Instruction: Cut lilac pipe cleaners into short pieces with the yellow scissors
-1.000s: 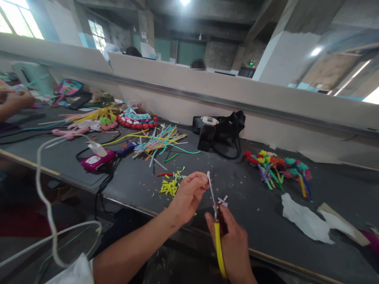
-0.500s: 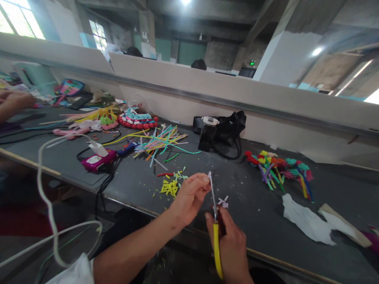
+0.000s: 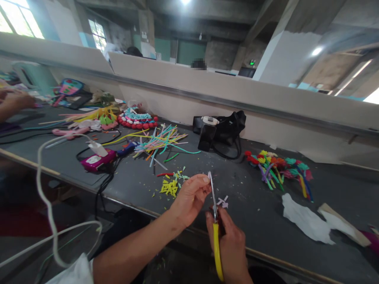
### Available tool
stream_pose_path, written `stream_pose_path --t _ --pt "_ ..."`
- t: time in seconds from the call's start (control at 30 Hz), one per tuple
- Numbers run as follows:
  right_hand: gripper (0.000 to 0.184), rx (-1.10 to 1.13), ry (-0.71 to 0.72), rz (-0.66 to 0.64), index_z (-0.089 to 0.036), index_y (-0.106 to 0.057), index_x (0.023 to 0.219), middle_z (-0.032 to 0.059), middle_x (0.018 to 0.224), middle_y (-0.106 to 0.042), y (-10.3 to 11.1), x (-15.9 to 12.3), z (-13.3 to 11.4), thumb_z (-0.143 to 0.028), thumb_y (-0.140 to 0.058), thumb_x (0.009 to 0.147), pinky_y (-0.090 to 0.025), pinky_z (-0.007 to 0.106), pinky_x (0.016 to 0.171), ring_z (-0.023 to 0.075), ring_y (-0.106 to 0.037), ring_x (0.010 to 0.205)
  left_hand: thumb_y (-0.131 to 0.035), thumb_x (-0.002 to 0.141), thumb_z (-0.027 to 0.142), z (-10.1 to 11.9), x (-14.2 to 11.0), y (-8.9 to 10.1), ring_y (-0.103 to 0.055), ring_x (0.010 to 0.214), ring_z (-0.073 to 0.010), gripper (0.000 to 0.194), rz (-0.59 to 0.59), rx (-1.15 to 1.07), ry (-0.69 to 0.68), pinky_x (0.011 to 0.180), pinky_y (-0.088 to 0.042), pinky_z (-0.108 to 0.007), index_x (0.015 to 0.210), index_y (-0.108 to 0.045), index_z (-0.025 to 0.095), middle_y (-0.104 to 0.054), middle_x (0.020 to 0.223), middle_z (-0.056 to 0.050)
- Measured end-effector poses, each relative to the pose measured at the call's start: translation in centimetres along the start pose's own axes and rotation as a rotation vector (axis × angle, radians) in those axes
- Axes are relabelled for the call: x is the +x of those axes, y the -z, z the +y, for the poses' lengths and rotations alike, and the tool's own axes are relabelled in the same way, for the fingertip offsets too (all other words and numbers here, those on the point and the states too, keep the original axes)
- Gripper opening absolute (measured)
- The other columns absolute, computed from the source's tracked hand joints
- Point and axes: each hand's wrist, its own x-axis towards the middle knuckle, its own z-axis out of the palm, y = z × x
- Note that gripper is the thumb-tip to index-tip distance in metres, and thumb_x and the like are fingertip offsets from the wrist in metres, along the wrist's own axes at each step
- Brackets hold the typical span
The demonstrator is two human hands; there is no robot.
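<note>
My right hand [image 3: 232, 246] grips yellow-handled scissors [image 3: 215, 228] whose blades point up and away from me. My left hand [image 3: 189, 199] pinches something tiny at the blade tips; I cannot make out what. Just right of the blades lie a few pale purple cut pieces [image 3: 222, 202] on the dark table [image 3: 251, 213]. A heap of small yellow cut pieces [image 3: 169, 187] lies left of my left hand.
A bundle of coloured strips [image 3: 160, 142] lies further back, beside a pink device with a white cable [image 3: 94, 161]. A black bag [image 3: 220, 132] stands mid-table. Finished coloured flowers [image 3: 276, 167] and white paper [image 3: 306, 223] lie right. Another person's hand [image 3: 13, 103] works far left.
Both hands and the scissors have barely shifted; the left fingertips have dropped a little along the blades.
</note>
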Motion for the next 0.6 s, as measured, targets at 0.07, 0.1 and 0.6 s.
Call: stream_pose_path --t 0.07,0.1,0.6 --pt "0.022 0.005 0.003 0.007 -0.018 -0.063 0.092 -0.0007 0.070 -0.068 -0.1 -0.1 0.1 -0.035 -0.050 0.092 -0.044 0.017 0.052 0.0098 -0.061 0.053 -0.067 0.072 0.018 0.1 0.0 -0.1 -0.052 0.064 -0.0100 0.007 -0.004 0.002 -0.002 0.068 -0.041 -0.024 0.067 -0.065 0.013 -0.059 0.066 0.000" --pt "0.022 0.005 0.005 0.011 -0.017 -0.063 0.092 -0.0001 0.071 -0.069 -0.1 -0.1 0.2 -0.035 -0.050 0.092 -0.044 0.016 0.052 0.0099 -0.062 0.054 -0.067 0.073 0.018 0.1 0.0 -0.2 -0.051 0.064 -0.0098 0.008 -0.004 0.001 -0.003 0.068 -0.041 -0.024 0.067 -0.065 0.013 -0.059 0.066 0.000" --pt "0.045 0.202 -0.339 0.083 -0.017 -0.066 0.105 0.0032 0.075 -0.069 2.3 1.8 0.8 -0.054 -0.059 0.082 -0.050 0.023 0.055 0.0149 -0.063 0.056 -0.060 0.072 0.016 0.6 -0.3 0.0 -0.050 0.066 -0.0129 0.009 -0.009 0.979 -0.351 0.066 -0.035 -0.027 0.062 -0.059 0.016 -0.056 0.064 0.001"
